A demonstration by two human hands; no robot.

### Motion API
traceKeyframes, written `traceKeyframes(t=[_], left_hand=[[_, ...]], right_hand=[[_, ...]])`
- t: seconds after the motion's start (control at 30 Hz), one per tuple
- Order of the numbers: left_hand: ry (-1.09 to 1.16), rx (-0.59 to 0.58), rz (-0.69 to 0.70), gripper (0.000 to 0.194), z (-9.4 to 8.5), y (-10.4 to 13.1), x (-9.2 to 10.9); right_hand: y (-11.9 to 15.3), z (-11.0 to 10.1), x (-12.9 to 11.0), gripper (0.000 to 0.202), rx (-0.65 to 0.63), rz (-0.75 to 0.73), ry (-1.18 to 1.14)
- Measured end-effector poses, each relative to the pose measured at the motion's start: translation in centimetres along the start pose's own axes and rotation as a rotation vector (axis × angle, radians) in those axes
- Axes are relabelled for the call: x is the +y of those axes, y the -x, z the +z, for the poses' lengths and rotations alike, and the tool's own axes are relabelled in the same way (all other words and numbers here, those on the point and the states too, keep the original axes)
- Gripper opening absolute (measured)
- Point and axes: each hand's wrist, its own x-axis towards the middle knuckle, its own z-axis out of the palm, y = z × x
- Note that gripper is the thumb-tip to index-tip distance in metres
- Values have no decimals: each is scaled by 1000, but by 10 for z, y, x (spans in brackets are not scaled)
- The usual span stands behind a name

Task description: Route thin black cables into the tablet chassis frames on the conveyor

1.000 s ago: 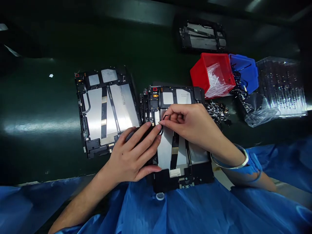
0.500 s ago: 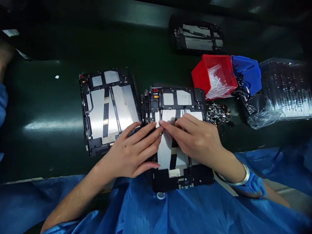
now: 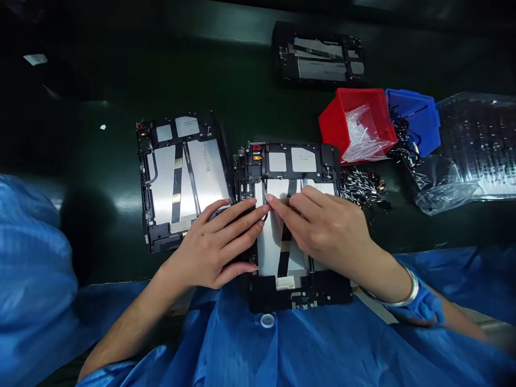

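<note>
On my feed the opened tablet (image 3: 296,262) lies flat, its long axis running away across the table (image 3: 110,166), its red-marked end pointing to the far side. It is under both hands: the left hand (image 3: 221,242), fingers spread, rests over its left edge; the right hand (image 3: 318,220) has a fingertip at the black cable (image 3: 265,216), but I cannot tell whether it pinches it. I count two bins, a red bin (image 3: 332,129) and a blue bin (image 3: 429,126).
</note>
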Motion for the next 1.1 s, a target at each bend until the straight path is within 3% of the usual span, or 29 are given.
traceKeyframes(t=[0.27,0.43,0.57,0.6,0.67,0.77,0.83,0.9,1.03,1.1], left_hand=[[18,-40,-19,46,-5,-2,1],[78,0,-83,44,-6,-3,8],[85,369,-374,45,-2,13,37],[67,412,-468,43,0,18,47],[65,355,-590,34,4,28,65],[104,215,-621,35,9,35,85],[149,218,-672,42,11,33,94],[287,281,-829,48,9,29,103],[706,536,-1270,49,-5,17,113],[784,651,-1370,48,-15,13,110]], right_hand=[[-10,3,1,36,-90,50,-1],[-5,2,7,34,-2,136,-21],[29,-2,11,34,232,441,-150],[40,-2,10,35,274,548,-182],[59,2,5,40,234,744,-298],[77,8,-7,52,99,920,-564],[80,10,-14,54,126,982,-715],[78,9,-18,51,219,1011,-836],[70,4,-20,47,359,933,-1052],[66,3,-18,46,427,821,-1132]])
